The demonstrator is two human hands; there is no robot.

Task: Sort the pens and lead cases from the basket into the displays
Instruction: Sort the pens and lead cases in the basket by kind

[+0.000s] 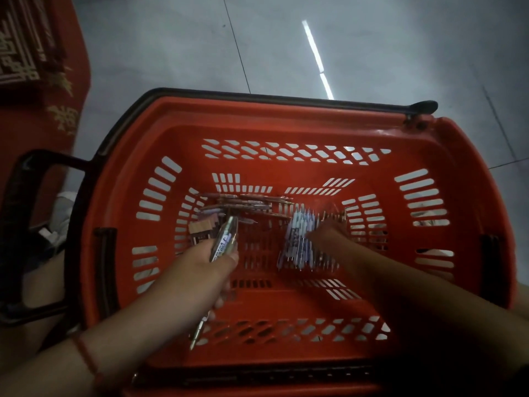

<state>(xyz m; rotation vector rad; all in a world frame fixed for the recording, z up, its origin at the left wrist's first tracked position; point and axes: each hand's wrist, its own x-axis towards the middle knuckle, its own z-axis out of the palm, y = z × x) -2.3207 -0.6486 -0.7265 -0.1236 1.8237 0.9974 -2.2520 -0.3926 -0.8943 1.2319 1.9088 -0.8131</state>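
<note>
While the left hand (210,263) holds a few pens (224,239) in a curled grip over the basket (286,116), the right hand (326,233) (blurred, its grip unreadable) reaches the pale bundle (297,239) on the basket floor, so gathering is underway and next comes a firm pinch.

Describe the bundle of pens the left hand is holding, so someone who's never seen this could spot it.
Find the red basket on the grey floor. Over its left half, the left hand grips a pen bundle in clear, shiny wrap. Unlike the loose pens on the basket's bottom, it is lifted, pointing away from the person.
</note>
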